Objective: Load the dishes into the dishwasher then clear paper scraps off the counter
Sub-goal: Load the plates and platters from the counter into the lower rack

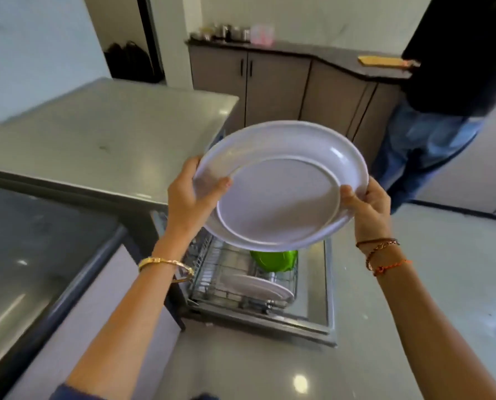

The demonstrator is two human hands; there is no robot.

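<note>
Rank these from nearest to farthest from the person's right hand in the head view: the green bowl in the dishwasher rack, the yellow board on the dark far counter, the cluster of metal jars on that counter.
From the right hand:
1. Green bowl, below and left, in the rack.
2. Yellow board, up ahead on the far counter's right end.
3. Metal jars, farthest, at the counter's left end.

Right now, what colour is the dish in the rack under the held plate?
Bright green, seen in the head view.

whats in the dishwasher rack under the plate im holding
In the rack lie a white plate and a green dish. The held plate covers the green dish's top and the rack behind it.
</note>
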